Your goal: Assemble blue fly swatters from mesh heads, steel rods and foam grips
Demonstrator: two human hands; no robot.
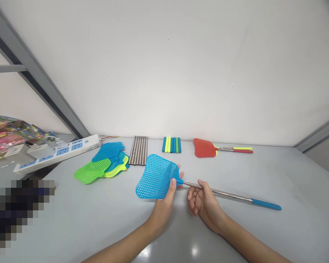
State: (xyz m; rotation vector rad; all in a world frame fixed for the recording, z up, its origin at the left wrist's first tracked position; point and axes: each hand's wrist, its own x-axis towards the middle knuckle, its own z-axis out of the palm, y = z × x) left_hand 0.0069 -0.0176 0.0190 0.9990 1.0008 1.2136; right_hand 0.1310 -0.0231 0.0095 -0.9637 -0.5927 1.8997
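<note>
- Table (106, 223) top first, pale grey, with two bright glints at 6 o'clock, nearest the person.
- Right hand (207, 208): fingers loosely curled, thumb lying across a steel rod (230, 194); from where I stand I can't tell whether it really grips.
- Left hand (164, 204), at the other's 9 o'clock, pinches a blue fly swatter (156, 177) at its neck, thumb on top, fingers behind.
- That swatter lies right between and across the two hands: its mesh head fans out at the left hand's 11 o'clock, its rod runs past the right thumb, and its blue grip (266, 204) points to 3 o'clock, well clear of the fingers.
- Off at 10 o'clock from the hands, loose mesh heads (91, 171) overlap in green, yellow and blue.
- Beyond those, also toward 10, a white power strip (87, 141) with plugs.
- At 11, bare metal rods (138, 151) lie side by side.
- At 1, a red swatter (205, 148).
- Near 12, coloured sleeves (171, 145) in a row, close to the white wall (170, 73).
</note>
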